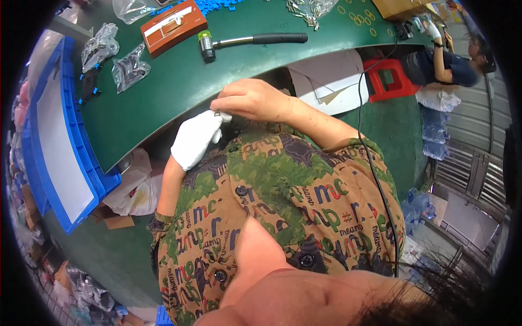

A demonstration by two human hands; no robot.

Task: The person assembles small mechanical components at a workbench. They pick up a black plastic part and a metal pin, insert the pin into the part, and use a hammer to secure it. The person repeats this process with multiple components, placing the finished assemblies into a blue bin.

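Observation:
My left hand, in a white glove, is held just below the edge of the green table, fingers curled around a small pale part. My bare right hand meets it from the right and pinches the same small part with its fingertips. Both hands are close to my chest, over my patterned shirt. The part is too small to tell its shape.
On the table lie a mallet with a black grip, an orange box, clear plastic bags, rubber bands and small metal pieces. A blue tray stands at left. Another person sits near a red stool.

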